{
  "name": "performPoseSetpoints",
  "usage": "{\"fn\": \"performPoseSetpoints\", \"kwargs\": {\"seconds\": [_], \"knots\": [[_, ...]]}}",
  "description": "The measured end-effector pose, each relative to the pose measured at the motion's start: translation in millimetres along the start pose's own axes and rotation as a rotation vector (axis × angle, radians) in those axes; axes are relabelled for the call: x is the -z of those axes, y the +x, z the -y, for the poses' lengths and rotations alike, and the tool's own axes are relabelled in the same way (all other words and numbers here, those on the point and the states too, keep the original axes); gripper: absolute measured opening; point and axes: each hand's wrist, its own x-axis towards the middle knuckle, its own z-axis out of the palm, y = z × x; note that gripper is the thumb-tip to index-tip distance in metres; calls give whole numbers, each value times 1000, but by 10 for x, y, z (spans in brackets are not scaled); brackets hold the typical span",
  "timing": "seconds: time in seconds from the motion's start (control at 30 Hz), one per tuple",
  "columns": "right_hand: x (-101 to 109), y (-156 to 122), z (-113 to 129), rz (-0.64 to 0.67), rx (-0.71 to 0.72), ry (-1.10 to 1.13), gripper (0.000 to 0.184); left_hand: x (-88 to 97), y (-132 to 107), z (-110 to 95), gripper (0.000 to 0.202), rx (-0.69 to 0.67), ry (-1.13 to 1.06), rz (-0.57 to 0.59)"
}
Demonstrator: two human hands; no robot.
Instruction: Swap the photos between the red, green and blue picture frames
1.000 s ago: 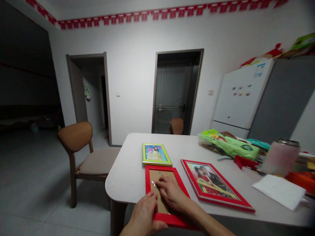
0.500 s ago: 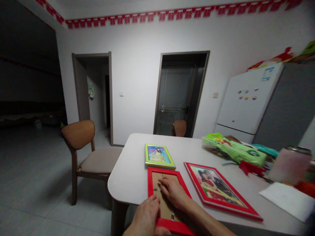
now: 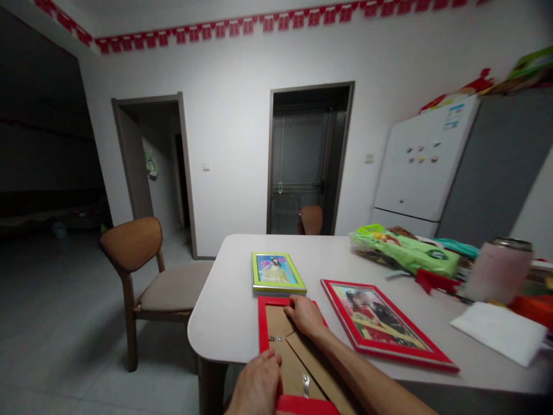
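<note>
- Red photo frame (image 3: pixel 263 328), back side up, lies at the near corner of the white table (image 3: pixel 233 323), its near end jutting past the table's edge; clock directions below are taken from its middle.
- It looks light and stiff; the rim may be a little slippery, and any glass underneath would be fragile. The outer rails seem the surest hold, with pressure kept off the middle of the brown backing (image 3: pixel 290 364).
- Left hand (image 3: pixel 258 377), at seven to eight o'clock, holds the frame's left side: fingers bent over the rim, palm outside it. I cannot make out the thumb.
- A metal clip (image 3: pixel 306 385) sits on the backing at five o'clock; a slanting brown edge, perhaps a support flap, runs beside it.
- Right hand (image 3: pixel 306 317), at about one o'clock, has its fingers curled in a narrow bend, tips near the far right corner. Its forearm slants in low from four o'clock across the frame's right side. Whether it pinches anything I cannot tell.
- Second red frame (image 3: pixel 384 323), picture up, lies at two to three o'clock, apart from the first.
- Green frame (image 3: pixel 279 272), also picture up, sits just beyond at twelve o'clock.
- White paper (image 3: pixel 499 333) lies towards three, with a pink jar (image 3: pixel 499 271) behind it and a green packet (image 3: pixel 415 253) near two.
- Farther off, a wooden chair (image 3: pixel 132 242) stands at ten.
</note>
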Motion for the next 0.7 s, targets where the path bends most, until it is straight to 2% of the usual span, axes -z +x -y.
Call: {"fn": "performPoseSetpoints", "kwargs": {"seconds": [0.03,0.13,0.17,0.27,0.33,0.37,0.43,0.47,0.5,0.6,0.63,0.7], "knots": [[38,-18,0,-5,18,21,17,-9,20,-20,64,2,9,11],[197,-131,-50,-19,94,73,26,-150,124,-116,29,-40,17,19],[259,-187,-94,-18,114,105,28,-229,169,-152,23,-62,6,22],[453,-388,-310,11,99,320,28,-444,282,-238,31,-73,-64,29],[562,-541,-472,11,-12,531,27,-472,308,-281,32,-66,-119,26],[597,-622,-535,-5,-92,633,28,-435,305,-308,33,-77,-139,18],[610,-789,-581,-29,-243,854,30,-274,285,-398,48,-121,-169,-27],[584,-872,-554,-11,-302,973,31,-168,276,-466,58,-123,-187,-70],[540,-951,-493,36,-341,1098,32,-60,271,-549,60,-107,-236,-165],[379,-1138,-179,261,-419,1422,41,195,294,-841,31,-36,-523,-446],[348,-1176,-72,271,-433,1501,46,244,315,-932,20,-27,-634,-505],[366,-1214,73,199,-414,1634,55,299,373,-1082,11,-46,-847,-545]]}}
